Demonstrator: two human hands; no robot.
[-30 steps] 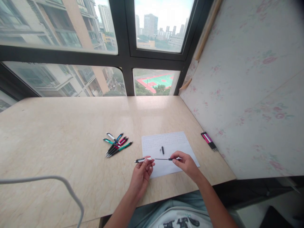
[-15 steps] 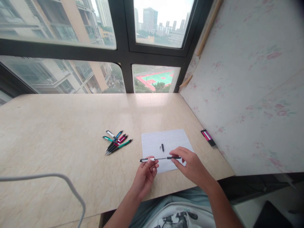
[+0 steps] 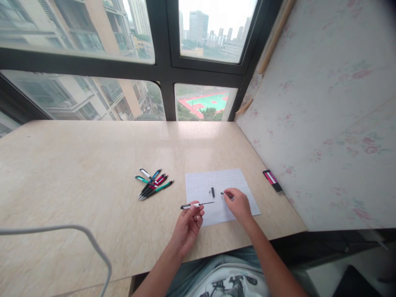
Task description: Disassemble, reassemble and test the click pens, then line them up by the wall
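Note:
My left hand [image 3: 189, 220] pinches a white-and-black pen body [image 3: 189, 205] with a thin refill [image 3: 206, 203] sticking out to the right. My right hand [image 3: 237, 204] is over the white paper sheet [image 3: 216, 183], fingers closed on a small black pen part [image 3: 224, 193] low over the sheet. Another small black part [image 3: 212, 192] lies on the paper just left of that hand.
A pile of several coloured pens [image 3: 153, 185] lies on the beige table [image 3: 77, 173] to the left. A bundle of pink and black pens [image 3: 272, 181] rests by the floral wall [image 3: 324, 115] on the right. A white cable [image 3: 77, 237] arcs over the near left.
My right hand pulled the black front part off the refill and carried it away up onto the paper. The left hand stayed, holding the pen body with the refill bared.

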